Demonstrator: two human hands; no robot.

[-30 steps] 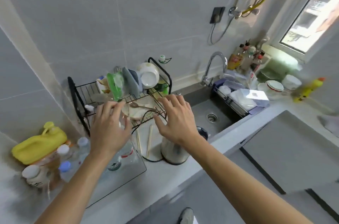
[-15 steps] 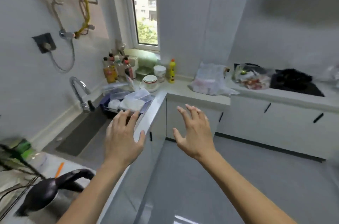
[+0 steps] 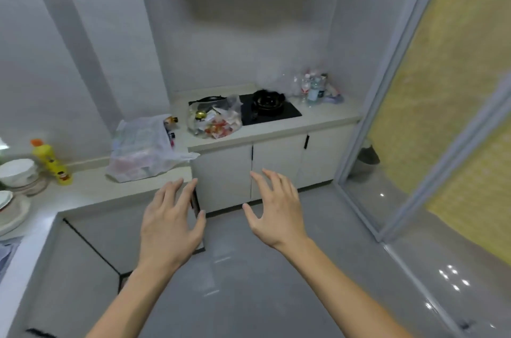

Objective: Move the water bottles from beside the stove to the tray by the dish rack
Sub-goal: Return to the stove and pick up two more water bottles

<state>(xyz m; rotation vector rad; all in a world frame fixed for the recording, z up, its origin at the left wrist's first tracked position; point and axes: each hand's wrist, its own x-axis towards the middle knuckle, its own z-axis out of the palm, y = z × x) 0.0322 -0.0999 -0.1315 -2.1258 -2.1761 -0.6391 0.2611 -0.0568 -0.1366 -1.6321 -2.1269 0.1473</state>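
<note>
Both hands are held out over bare grey floor, empty, fingers spread wide: the left hand [image 3: 170, 223] hangs in front of the corner of the near counter [image 3: 91, 194], the right hand [image 3: 276, 214] beside it, apart from it and from every surface. Ahead the floor runs clear to the white cabinet doors [image 3: 250, 171] under the far counter, with a glass sliding door [image 3: 431, 127] in a pale frame closing off the right side. The water bottles [image 3: 312, 88] stand in a cluster at the far right end of that counter, in the wall corner, just beside the black stove [image 3: 272, 113], which carries a dark pan [image 3: 268, 101]; they are blurred, so their number cannot be told. A clear bag of rubbish [image 3: 215, 119] sits at the stove's left edge, and a white plastic bag [image 3: 143, 149] slumps at the counter's inner corner. On the near counter to the left stand a yellow bottle [image 3: 51, 162] and stacked white bowls [image 3: 18, 171]. Walls are pale grey tile
</note>
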